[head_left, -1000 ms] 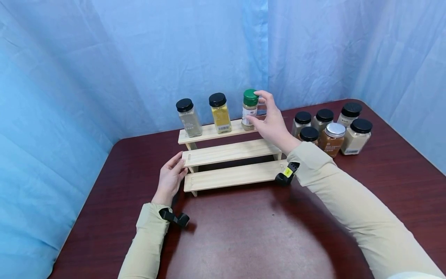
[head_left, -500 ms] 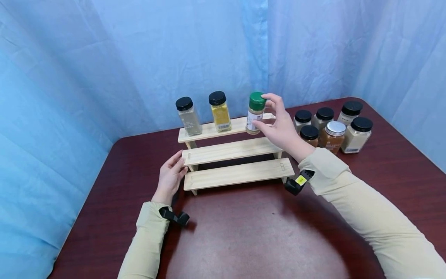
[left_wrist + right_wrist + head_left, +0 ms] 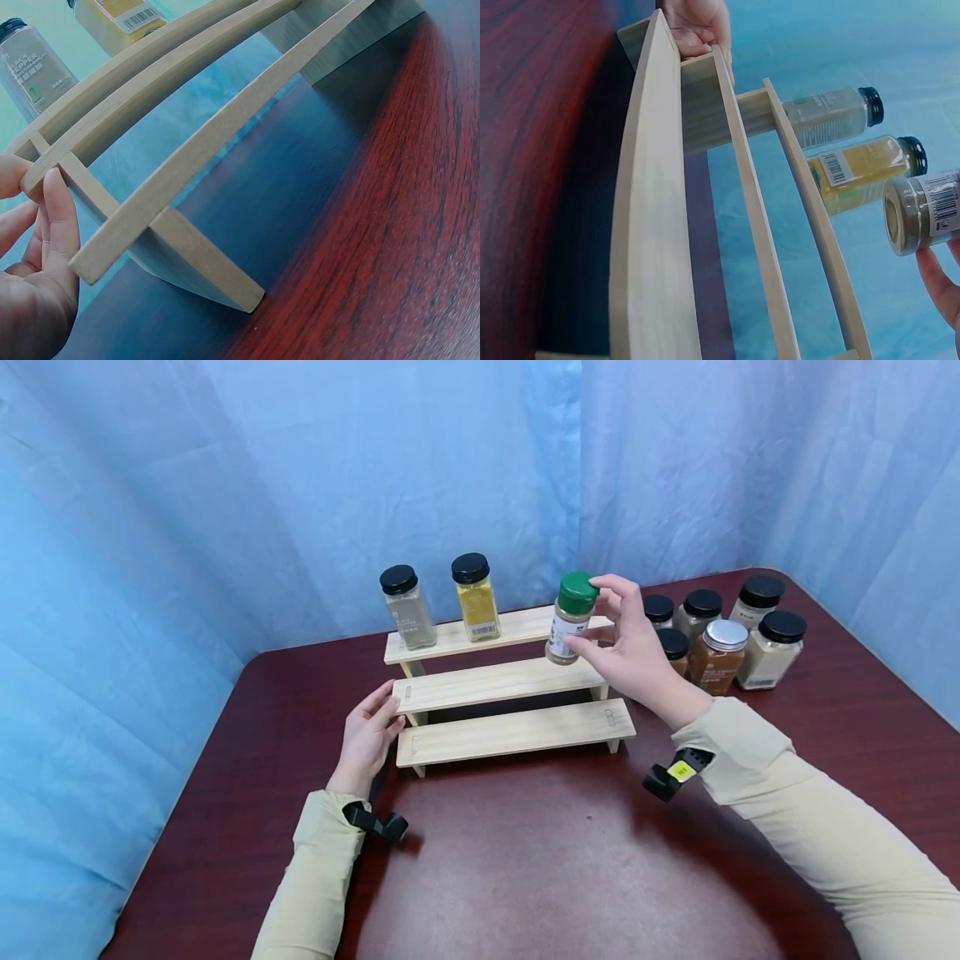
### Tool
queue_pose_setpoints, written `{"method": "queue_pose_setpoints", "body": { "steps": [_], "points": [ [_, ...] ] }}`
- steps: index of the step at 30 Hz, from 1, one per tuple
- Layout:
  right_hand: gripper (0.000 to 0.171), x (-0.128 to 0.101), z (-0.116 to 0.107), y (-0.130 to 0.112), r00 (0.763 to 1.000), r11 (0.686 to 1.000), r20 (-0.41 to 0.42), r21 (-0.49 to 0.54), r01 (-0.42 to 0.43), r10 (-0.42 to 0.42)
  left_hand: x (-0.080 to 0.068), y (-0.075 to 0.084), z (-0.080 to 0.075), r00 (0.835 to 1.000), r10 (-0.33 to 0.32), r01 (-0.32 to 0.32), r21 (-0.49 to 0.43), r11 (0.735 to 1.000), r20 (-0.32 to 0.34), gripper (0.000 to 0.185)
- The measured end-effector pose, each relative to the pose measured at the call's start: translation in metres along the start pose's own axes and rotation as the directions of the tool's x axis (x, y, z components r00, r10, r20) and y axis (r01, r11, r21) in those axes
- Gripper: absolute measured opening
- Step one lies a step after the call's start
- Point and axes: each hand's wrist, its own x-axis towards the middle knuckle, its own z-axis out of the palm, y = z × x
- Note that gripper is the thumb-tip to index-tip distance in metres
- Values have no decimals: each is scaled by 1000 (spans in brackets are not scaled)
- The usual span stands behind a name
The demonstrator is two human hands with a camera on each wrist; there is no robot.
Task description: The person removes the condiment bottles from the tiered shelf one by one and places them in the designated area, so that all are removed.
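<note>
We see the green-capped jar [image 3: 567,625] in the right hand [image 3: 630,647], lifted clear of the wooden rack [image 3: 517,732], in front of the right part of its top shelf and above the middle one. The right fingers grasp it between the thumb, low on the label, and a fingertip up by the cap. The right wrist view shows its underside free of any support, but that hand is mostly cut off there, so we cannot tell how many fingers lie behind the jar.

We judge the jar light to moderate, stiff and smooth: glass or hard clear plastic, likely to slip if pinched too lightly and perhaps to break if dropped. The body below the cap seems the surest place to hold; the cap alone would be a poorer choice, since it might turn.

The left fingers pinch the left end of the middle shelf, the left hand [image 3: 365,739] thus steadying the rack. Its thin planks look light and rigid, and we think a knock could shift them under the grey jar [image 3: 411,617] and yellow jar [image 3: 478,606] standing on top. More jars, one silver-lidded [image 3: 717,662], stand on the tabletop [image 3: 510,868] to the right.
</note>
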Motion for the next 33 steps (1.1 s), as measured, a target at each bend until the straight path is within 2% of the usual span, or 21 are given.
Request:
{"method": "queue_pose_setpoints", "body": {
  "steps": [5,19,33],
  "points": [
    [71,-9,-11,-1,1000,999,13,-18,28,-28,0,1,1,1000,0,0,-6,1000,1,46],
    [77,-41,-46,2,997,987,53,-149,67,-60,2,0,2,1000,4,-4,-7,1000,8,45],
    [80,-76,-74,21,995,971,95,-239,15,9,-1,0,0,1000,13,-12,-17,1000,12,48]
  ]
}}
